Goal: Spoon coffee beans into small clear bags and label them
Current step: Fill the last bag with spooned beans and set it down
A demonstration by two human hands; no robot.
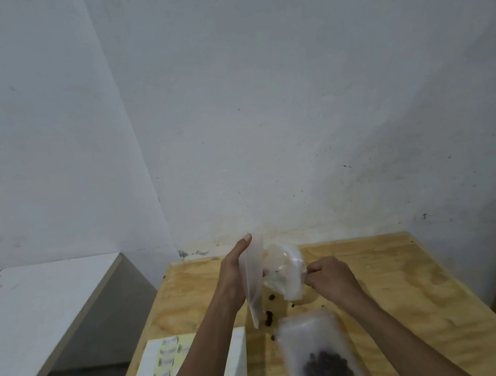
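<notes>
Coffee beans (327,371) lie in a clear bag (318,349) flat at the near edge of the plywood table (400,294). Label sheet (166,366) sits near-left. Left hand (233,276) pinches an upright small bag (253,283), thumb extended. Right hand (332,276), fingers curled, pinches crumpled plastic (284,271). Loose beans (269,318) lie between them.

Bare plywood table (398,279) right; bean bag (318,358), label sheet (166,363) block near edge.
</notes>
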